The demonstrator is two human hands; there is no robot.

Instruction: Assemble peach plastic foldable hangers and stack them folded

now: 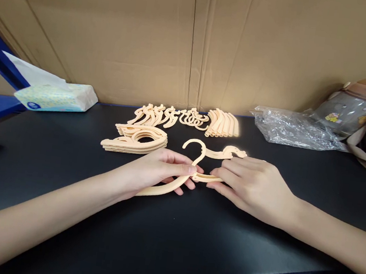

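Above the black table, a peach plastic clothes hanger (167, 186) with a curved hook is held between my two hands. My left hand (155, 169) pinches it at the joint below the hook, thumb on top. Closed around the hanger's right arm is my right hand (250, 186), its fingers hiding the arm's far end. Just behind my right hand lies another peach hanger piece (221, 153), partly covered by the fingers. Beyond my left hand sits a stack of folded hangers (135, 142).
Along the back lie piles of curved hanger arms (154, 115), hooks (194, 118) and straighter arms (222, 123). A tissue pack (58, 97) stands back left. Clear plastic wrap (297, 129) and a transparent bottle (346, 111) are at the right. Cardboard (122, 34) walls the rear.
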